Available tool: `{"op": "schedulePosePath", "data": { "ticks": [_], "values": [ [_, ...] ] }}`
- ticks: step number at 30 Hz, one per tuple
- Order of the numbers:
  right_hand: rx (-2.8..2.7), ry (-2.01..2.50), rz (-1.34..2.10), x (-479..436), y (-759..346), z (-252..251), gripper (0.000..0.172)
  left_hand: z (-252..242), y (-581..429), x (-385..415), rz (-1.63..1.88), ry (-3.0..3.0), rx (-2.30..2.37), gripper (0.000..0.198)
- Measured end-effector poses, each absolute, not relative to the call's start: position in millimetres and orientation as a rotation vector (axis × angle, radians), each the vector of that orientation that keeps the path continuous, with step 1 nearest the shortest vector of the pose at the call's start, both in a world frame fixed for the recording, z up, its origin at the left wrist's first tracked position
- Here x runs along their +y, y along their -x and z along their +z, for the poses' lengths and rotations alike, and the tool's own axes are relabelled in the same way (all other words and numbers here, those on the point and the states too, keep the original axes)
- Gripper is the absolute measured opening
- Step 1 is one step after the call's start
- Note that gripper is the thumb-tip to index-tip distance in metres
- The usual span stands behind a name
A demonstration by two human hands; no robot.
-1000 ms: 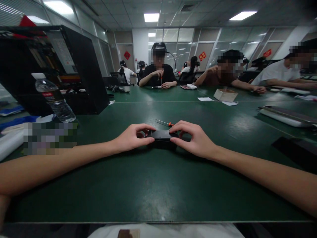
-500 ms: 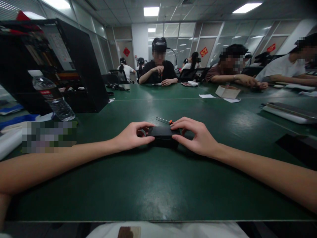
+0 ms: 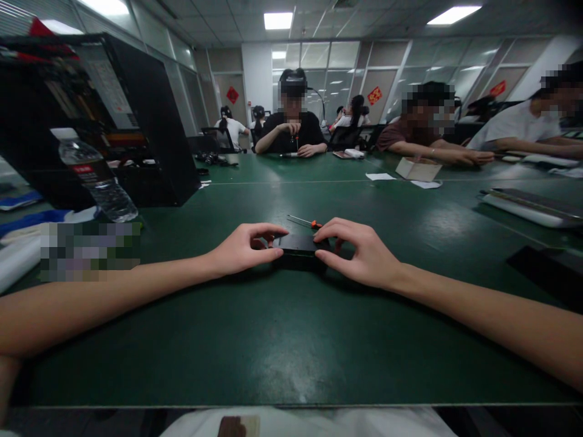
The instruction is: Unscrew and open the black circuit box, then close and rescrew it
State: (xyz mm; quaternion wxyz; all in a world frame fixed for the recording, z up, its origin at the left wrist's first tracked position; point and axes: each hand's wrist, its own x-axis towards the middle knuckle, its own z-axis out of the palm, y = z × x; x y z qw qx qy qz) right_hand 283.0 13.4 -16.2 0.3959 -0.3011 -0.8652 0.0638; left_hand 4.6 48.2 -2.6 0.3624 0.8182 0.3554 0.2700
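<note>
A flat black device [image 3: 298, 244] lies on the green table [image 3: 282, 340] in the middle of the view. My left hand [image 3: 243, 249] grips its left end between thumb and curled fingers. My right hand [image 3: 359, 252] grips its right end the same way. Both forearms rest on the table. A small screwdriver with an orange handle [image 3: 302, 222] lies just behind the device, close to my right fingertips.
A water bottle [image 3: 93, 176] and a tall black case [image 3: 113, 115] stand at the left. A cardboard box [image 3: 418, 169] and papers lie farther back. A closed laptop [image 3: 531, 209] sits at the right. Several people work at the far side.
The device's far edge, lifted half a second ago, has come down flatter on the table. Both hands keep their grip and have hardly moved.
</note>
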Motion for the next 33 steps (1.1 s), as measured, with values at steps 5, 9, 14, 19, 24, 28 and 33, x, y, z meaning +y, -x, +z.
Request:
{"op": "schedulePosePath", "data": {
  "ticks": [5,9,14,19,24,28,33],
  "values": [
    [-2.187,0.775,0.187,12.9,-282.6,-15.7,0.018,-0.3,-5.0,46.2,0.697,-2.092,0.907,0.055],
    [-2.19,0.804,0.223,11.9,-282.5,-14.9,0.019,0.4,-5.3,45.3,0.705,-2.095,0.89,0.054],
    [-2.188,0.803,0.257,11.9,-281.9,-15.3,0.019,-1.2,-5.1,45.8,0.725,-2.067,0.871,0.052],
    [-2.202,0.787,0.277,13.4,-282.6,-15.7,0.019,-0.2,-6.0,45.5,0.73,-2.043,0.888,0.05],
    [-2.208,0.77,0.312,14.3,-283.5,-15.5,0.02,1.0,-6.0,46.2,0.716,-2.021,0.89,0.05],
    [-2.215,0.761,0.339,14.6,-282.8,-15.1,0.02,0.5,-5.7,46.0,0.73,-2.013,0.9,0.049],
    [-2.219,0.777,0.322,14.8,-282.8,-15.4,0.021,-0.6,-5.7,45.6,0.752,-2.005,0.897,0.049]
  ]
}}
